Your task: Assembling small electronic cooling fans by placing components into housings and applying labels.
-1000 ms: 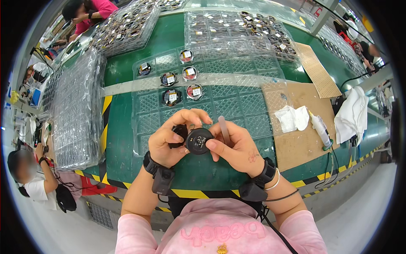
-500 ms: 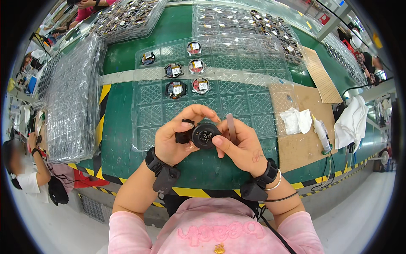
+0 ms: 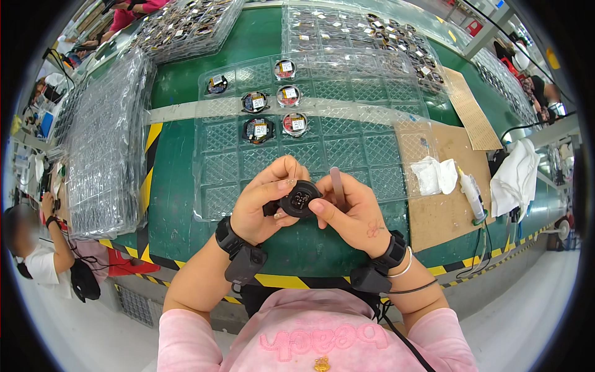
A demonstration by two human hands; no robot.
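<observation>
Round black part [image 3: 299,199] sits pinched between both hands: left hand [image 3: 263,204] steadies it, right hand [image 3: 347,211] also grips a thin stick [image 3: 336,184].

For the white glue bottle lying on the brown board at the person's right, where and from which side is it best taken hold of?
Probably at the wider white body of the glue bottle, from above, fingers closing across its width. It lies flat on the cardboard sheet with its thin nozzle pointing away from the person, so the long sides are exposed. The nozzle looks too narrow for a firm hold. White cloths lie close on its left.
</observation>
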